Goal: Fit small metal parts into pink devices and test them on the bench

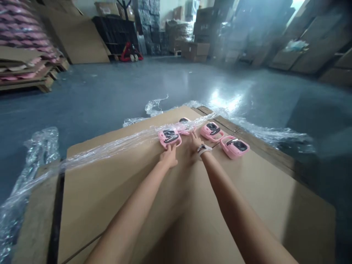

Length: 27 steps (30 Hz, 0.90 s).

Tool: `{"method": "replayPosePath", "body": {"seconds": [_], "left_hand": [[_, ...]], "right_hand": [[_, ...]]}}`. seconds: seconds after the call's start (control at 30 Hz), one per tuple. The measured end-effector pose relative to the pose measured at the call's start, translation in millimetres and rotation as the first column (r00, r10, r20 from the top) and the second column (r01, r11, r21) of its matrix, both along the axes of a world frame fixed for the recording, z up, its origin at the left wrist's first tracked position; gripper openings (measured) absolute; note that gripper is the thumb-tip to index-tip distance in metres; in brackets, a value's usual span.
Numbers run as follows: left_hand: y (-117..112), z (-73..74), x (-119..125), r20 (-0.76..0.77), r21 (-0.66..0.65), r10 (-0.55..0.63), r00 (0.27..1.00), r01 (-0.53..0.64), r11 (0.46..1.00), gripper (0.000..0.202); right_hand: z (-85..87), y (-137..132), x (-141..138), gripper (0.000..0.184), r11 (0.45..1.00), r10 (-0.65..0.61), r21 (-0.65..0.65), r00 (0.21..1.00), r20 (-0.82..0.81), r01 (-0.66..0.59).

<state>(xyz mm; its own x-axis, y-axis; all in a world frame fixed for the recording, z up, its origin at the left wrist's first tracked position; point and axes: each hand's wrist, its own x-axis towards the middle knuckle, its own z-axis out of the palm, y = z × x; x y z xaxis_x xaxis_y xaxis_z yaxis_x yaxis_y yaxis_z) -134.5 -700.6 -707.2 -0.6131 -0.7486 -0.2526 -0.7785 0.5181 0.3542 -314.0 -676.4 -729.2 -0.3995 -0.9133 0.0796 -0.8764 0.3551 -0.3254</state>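
Several pink plastic devices with loop handles and dark fronts bearing a round part lie on a cardboard sheet [154, 190]. My left hand [169, 157] has its fingers closed on the handle of the left pink device [162, 138]. Beyond that, the far pink device [180, 128] lies partly under clear plastic wrap [115, 144]. My right hand [195, 141], with a band on the wrist, reaches forward with fingers stretched beside the far device; whether it touches it I cannot tell. To its right are another pink device [211, 131] and the rightmost pink device [235, 147].
Wooden pallet boards [231, 126] show along the cardboard's right edge. Loose clear wrap [275, 136] trails onto the blue-grey floor [115, 84]. At the far left, pink goods [22, 33] are stacked on a pallet. Cartons [195, 50] and a red pallet jack [130, 53] stand behind.
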Motion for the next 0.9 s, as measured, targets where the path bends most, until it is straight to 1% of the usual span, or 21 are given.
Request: {"method": "replayPosePath", "body": {"seconds": [0.07, 0.13, 0.23, 0.3, 0.37, 0.4, 0.43, 0.47, 0.5, 0.53, 0.57, 0.6, 0.63, 0.67, 0.7, 0.73, 0.77, 0.8, 0.83, 0.87, 0.9], "left_hand": [[21, -1.1, 14, 0.078, -0.074, 0.037, 0.996, -0.032, 0.997, 0.066], [46, -0.9, 29, 0.128, -0.125, 0.066, 0.99, -0.05, 0.991, 0.043], [85, -1.2, 47, 0.147, -0.151, 0.109, 0.983, -0.087, 0.985, 0.029], [109, -1.9, 52, 0.083, -0.151, 0.151, 0.985, -0.138, 0.979, 0.026], [128, -0.6, 54, -0.128, -0.114, 0.251, 0.959, -0.266, 0.957, 0.023], [136, 1.5, 54, -0.273, -0.06, 0.316, 0.909, -0.344, 0.937, 0.024], [142, 4.7, 55, -0.416, 0.022, 0.38, 0.826, -0.408, 0.913, 0.028], [147, 8.9, 56, -0.535, 0.125, 0.438, 0.723, -0.445, 0.887, 0.032], [150, 13.8, 59, -0.611, 0.237, 0.495, 0.618, -0.454, 0.859, 0.035], [153, 18.9, 62, -0.647, 0.351, 0.553, 0.525, -0.438, 0.828, 0.037], [155, 23.8, 66, -0.65, 0.457, 0.609, 0.454, -0.407, 0.791, 0.038], [156, 28.1, 71, -0.63, 0.544, 0.659, 0.411, -0.373, 0.752, 0.039], [158, 31.6, 76, -0.603, 0.599, 0.693, 0.395, -0.349, 0.72, 0.038], [160, 34.2, 81, -0.577, 0.615, 0.706, 0.412, -0.349, 0.707, 0.036], [163, 35.9, 85, -0.554, 0.59, 0.699, 0.452, -0.379, 0.713, 0.033], [165, 37.2, 88, -0.533, 0.528, 0.681, 0.502, -0.432, 0.731, 0.031], [168, 38.2, 90, -0.507, 0.437, 0.661, 0.554, -0.496, 0.751, 0.03], [170, 39.3, 92, -0.471, 0.334, 0.638, 0.609, -0.546, 0.769, 0.029], [171, 40.7, 92, -0.428, 0.237, 0.609, 0.668, -0.567, 0.788, 0.029], [172, 42.3, 91, -0.382, 0.164, 0.573, 0.725, -0.557, 0.814, 0.029], [173, 44.0, 91, -0.34, 0.114, 0.531, 0.776, -0.526, 0.843, 0.031]], "right_hand": [[-2.5, 8, 10, 0.056, 0.999, 0.012, 0.039, 1.0, -0.001, -0.012], [-2.3, 25, 23, 0.046, 0.999, 0.005, 0.049, 1.0, -0.006, -0.004], [4.8, 60, 42, 0.043, 0.998, -0.026, 0.054, 0.999, -0.031, 0.028], [11.3, 87, 55, 0.041, 0.999, -0.023, 0.035, 0.998, -0.052, 0.024], [15.3, 112, 70, 0.033, 0.998, 0.054, 0.022, 0.995, -0.078, -0.052], [15.4, 123, 78, 0.03, 0.993, 0.116, 0.027, 0.989, -0.092, -0.114], [14.3, 133, 85, 0.029, 0.982, 0.187, 0.041, 0.977, -0.105, -0.183], [12.0, 140, 91, 0.029, 0.967, 0.252, 0.057, 0.961, -0.116, -0.247], [9.0, 147, 96, 0.03, 0.954, 0.298, 0.067, 0.947, -0.122, -0.292], [5.9, 151, 100, 0.031, 0.947, 0.32, 0.067, 0.939, -0.122, -0.314], [3.5, 155, 102, 0.032, 0.947, 0.321, 0.061, 0.94, -0.113, -0.316], [2.4, 158, 102, 0.033, 0.952, 0.304, 0.049, 0.949, -0.08, -0.301], [3.3, 159, 103, 0.031, 0.961, 0.276, 0.034, 0.961, -0.029, -0.275], [6.3, 160, 103, 0.03, 0.968, 0.248, 0.023, 0.969, 0.022, -0.248], [11.6, 161, 103, 0.027, 0.973, 0.231, 0.005, 0.969, 0.086, -0.232], [18.8, 162, 104, 0.024, 0.974, 0.228, -0.031, 0.958, 0.175, -0.226], [27.7, 163, 105, 0.019, 0.971, 0.238, -0.088, 0.926, 0.294, -0.221], [37.6, 164, 108, 0.014, 0.966, 0.257, -0.152, 0.861, 0.44, -0.21], [47.9, 166, 112, 0.01, 0.96, 0.276, -0.208, 0.75, 0.601, -0.187], [57.9, 169, 117, 0.012, 0.959, 0.282, -0.241, 0.588, 0.758, -0.148], [66.9, 172, 122, 0.016, 0.965, 0.263, -0.242, 0.401, 0.878, -0.103]]}}
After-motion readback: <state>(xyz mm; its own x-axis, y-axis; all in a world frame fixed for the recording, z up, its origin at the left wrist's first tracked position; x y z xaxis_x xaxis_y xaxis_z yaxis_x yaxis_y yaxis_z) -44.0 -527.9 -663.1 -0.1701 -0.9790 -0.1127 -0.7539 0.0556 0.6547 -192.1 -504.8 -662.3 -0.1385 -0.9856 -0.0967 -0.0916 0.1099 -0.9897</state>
